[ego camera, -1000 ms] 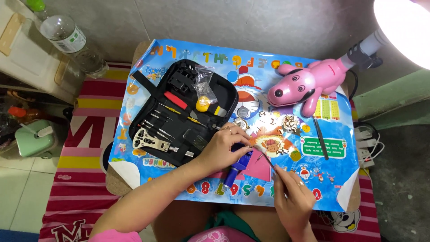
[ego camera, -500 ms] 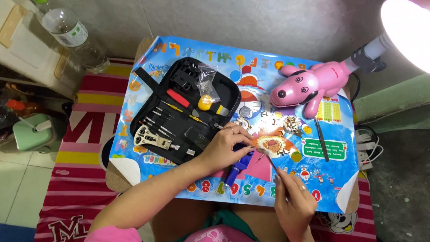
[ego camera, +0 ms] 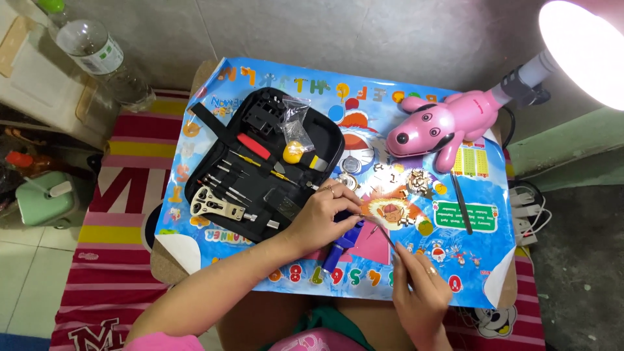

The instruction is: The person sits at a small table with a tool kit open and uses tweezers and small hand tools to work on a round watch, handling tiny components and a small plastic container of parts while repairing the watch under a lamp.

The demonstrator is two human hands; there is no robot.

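Colourful plastic sheeting with cartoon figures and letters (ego camera: 260, 260) covers a small table, lit by a bright lamp at the far right. At the near middle of it stands a small blue plastic holder block (ego camera: 339, 245), its long axis running from near-left to far-right. The left hand (ego camera: 323, 216) lies over the far end of this block, fingers curled and pressing down on it; what sits under them is hidden. The right hand (ego camera: 419, 294) is nearer to the body and to the right of the block, pinched closed around a thin metal tool (ego camera: 382, 235). The tool's long axis slants up and left from this grip, and its tip arrives just beside the left fingertips. Left of the left hand lies an open black zip case of small tools (ego camera: 260, 162). Beyond the right-hand grip lie loose metal links (ego camera: 416, 182) and a pink dog-shaped lamp base (ego camera: 442, 127).
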